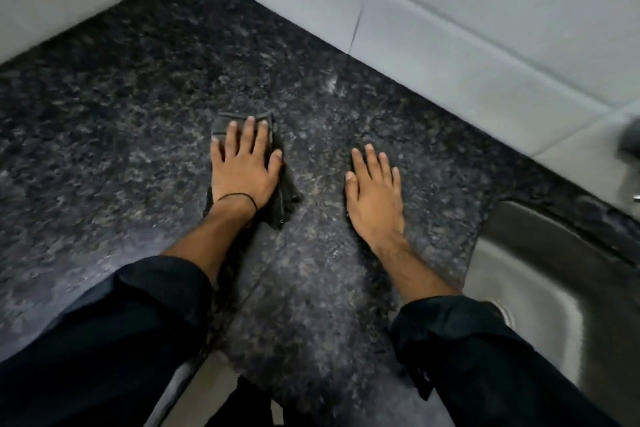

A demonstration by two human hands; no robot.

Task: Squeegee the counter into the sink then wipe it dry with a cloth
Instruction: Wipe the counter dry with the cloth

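My left hand [244, 168] lies flat, fingers spread, pressing a dark grey cloth [286, 196] onto the black speckled granite counter [121, 107]. The cloth shows beyond my fingertips and along the right side of my wrist. My right hand [375, 194] rests palm down on the bare counter to the right, fingers apart, holding nothing. The steel sink [540, 274] is sunk into the counter at the right, just beyond my right forearm. No squeegee is in view.
White tiled walls [485, 28] meet in a corner at the back of the counter. A dark blurred object [628, 139] stands at the far right edge by the wall. The counter's front edge runs under my sleeves at the bottom.
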